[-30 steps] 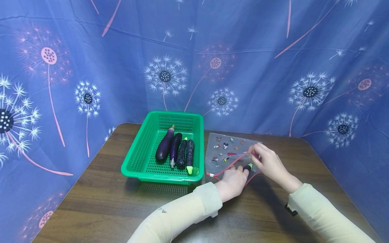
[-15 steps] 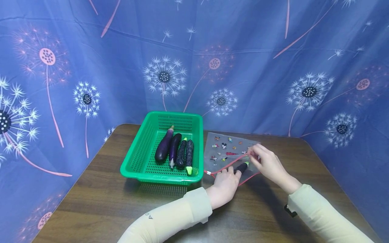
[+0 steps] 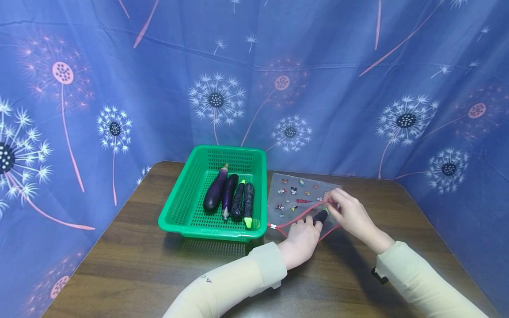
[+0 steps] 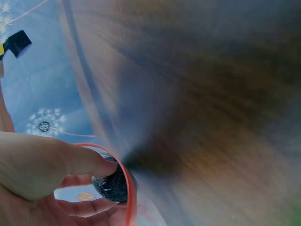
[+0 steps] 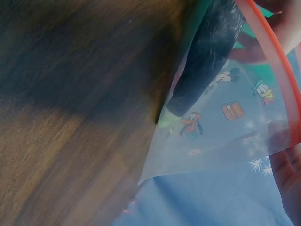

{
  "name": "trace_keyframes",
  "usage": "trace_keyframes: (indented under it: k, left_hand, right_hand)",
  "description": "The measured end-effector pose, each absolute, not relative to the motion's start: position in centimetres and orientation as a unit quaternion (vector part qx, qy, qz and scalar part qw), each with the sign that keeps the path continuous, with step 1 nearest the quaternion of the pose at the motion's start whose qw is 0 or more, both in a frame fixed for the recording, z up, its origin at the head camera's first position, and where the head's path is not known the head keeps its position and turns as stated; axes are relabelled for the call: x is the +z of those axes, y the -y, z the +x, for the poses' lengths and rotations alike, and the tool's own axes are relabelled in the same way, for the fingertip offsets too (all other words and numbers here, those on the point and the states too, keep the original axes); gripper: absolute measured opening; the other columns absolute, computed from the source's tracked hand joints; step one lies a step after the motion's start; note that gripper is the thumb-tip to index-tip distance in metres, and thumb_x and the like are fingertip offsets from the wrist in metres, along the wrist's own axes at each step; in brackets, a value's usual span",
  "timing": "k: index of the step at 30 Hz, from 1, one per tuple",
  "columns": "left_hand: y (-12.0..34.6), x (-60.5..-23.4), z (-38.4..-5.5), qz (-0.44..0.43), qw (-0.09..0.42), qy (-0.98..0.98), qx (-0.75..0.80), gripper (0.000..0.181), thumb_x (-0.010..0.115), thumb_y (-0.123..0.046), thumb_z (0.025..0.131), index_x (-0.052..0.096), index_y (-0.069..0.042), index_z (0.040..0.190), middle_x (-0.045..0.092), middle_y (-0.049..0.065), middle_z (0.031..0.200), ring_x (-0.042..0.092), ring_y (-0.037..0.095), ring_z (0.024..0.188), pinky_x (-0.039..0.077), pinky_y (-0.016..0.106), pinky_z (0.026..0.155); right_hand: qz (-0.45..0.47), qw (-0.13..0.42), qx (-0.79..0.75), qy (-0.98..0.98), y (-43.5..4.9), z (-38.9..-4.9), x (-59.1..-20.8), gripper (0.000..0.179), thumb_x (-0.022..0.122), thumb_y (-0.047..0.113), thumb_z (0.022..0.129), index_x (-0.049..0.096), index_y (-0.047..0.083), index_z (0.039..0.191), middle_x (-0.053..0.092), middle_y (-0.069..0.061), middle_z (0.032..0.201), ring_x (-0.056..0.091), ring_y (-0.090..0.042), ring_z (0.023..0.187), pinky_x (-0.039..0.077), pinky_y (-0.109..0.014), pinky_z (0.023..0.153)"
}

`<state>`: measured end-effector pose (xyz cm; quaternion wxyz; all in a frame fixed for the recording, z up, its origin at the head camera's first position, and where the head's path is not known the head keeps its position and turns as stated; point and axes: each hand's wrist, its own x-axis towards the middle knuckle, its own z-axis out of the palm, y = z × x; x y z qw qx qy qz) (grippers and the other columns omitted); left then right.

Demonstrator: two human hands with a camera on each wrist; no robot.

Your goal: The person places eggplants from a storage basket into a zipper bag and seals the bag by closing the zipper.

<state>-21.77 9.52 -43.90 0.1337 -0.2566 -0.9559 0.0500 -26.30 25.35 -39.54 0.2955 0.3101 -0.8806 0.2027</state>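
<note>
Left hand (image 3: 301,242) around a dark, glossy, pale-streaked, green-tipped vegetable (image 5: 207,59)

Black vegetable (image 3: 320,216), red-edged cartoon-print bag (image 3: 301,192), green basket (image 3: 216,232)

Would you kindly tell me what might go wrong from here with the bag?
The right hand pinches the bag at its red rim; if that slips, the bag might sag onto the left hand. The left hand grips the dark eggplant inside the bag, so withdrawing might drag it back out.
</note>
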Motion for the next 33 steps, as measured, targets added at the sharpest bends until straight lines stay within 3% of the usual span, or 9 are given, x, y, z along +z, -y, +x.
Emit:
trace_keyframes:
  k: [5, 11, 18, 26, 30, 33]
  left_hand:
    - [-10.0, -43.8, -22.4, -0.251, 0.12, 0.959, 0.047, 0.023, 0.066, -0.03, 0.086, 0.055, -0.021, 0.104, 0.058, -0.001, 0.1, 0.059, 0.009, 0.072, 0.046, 0.024, 0.051]
    - [-10.6, -43.9, -22.8, -0.236, 0.107, 0.964, 0.056, 0.024, 0.064, -0.03, 0.088, 0.053, -0.022, 0.108, 0.057, -0.001, 0.114, 0.06, 0.009, 0.078, 0.047, 0.023, 0.054]
    - [-10.8, -43.8, -22.8, -0.232, 0.102, 0.966, 0.056, 0.02, 0.062, -0.029, 0.089, 0.053, -0.023, 0.106, 0.055, -0.002, 0.107, 0.058, 0.009, 0.083, 0.048, 0.024, 0.058]
    - [-10.5, -43.4, -22.0, -0.224, 0.069, 0.969, 0.079, 0.024, 0.057, -0.034, 0.092, 0.052, -0.025, 0.114, 0.054, -0.001, 0.111, 0.057, 0.012, 0.092, 0.047, 0.027, 0.068]
    - [-9.9, -42.9, -21.1, -0.249, 0.088, 0.96, 0.09, 0.035, 0.058, -0.036, 0.091, 0.05, -0.025, 0.122, 0.054, 0.0, 0.111, 0.057, 0.015, 0.091, 0.047, 0.028, 0.065]
    - [-9.4, -42.3, -20.4, -0.277, 0.118, 0.95, 0.086, 0.034, 0.061, -0.036, 0.088, 0.051, -0.026, 0.12, 0.055, 0.0, 0.106, 0.057, 0.015, 0.086, 0.046, 0.027, 0.059]
  right_hand:
    - [0.312, 0.299, 0.206, 0.878, -25.4, -26.3, -39.7, 0.022, 0.07, -0.004, 0.076, 0.06, 0.014, 0.083, 0.05, 0.011, 0.077, 0.047, -0.005, 0.066, 0.036, -0.013, 0.057]
    - [0.311, 0.298, 0.204, 0.879, -25.4, -26.3, -39.7, 0.022, 0.071, -0.003, 0.076, 0.06, 0.014, 0.084, 0.051, 0.011, 0.077, 0.049, -0.008, 0.064, 0.039, -0.019, 0.055]
    - [0.312, 0.299, 0.2, 0.879, -25.4, -26.4, -39.5, 0.022, 0.069, -0.003, 0.076, 0.059, 0.015, 0.083, 0.051, 0.011, 0.077, 0.045, -0.001, 0.066, 0.041, -0.022, 0.054]
    - [0.302, 0.287, 0.196, 0.888, -25.3, -26.2, -39.5, 0.021, 0.07, -0.001, 0.077, 0.059, 0.016, 0.084, 0.051, 0.011, 0.077, 0.047, -0.004, 0.065, 0.041, -0.024, 0.053]
    - [0.304, 0.286, 0.198, 0.887, -25.3, -26.2, -39.7, 0.021, 0.07, -0.001, 0.077, 0.06, 0.016, 0.084, 0.049, 0.012, 0.076, 0.046, -0.005, 0.064, 0.04, -0.023, 0.053]
    - [0.304, 0.285, 0.199, 0.887, -25.5, -26.2, -39.8, 0.018, 0.069, 0.001, 0.08, 0.06, 0.015, 0.085, 0.048, 0.012, 0.076, 0.046, -0.006, 0.064, 0.04, -0.023, 0.054]
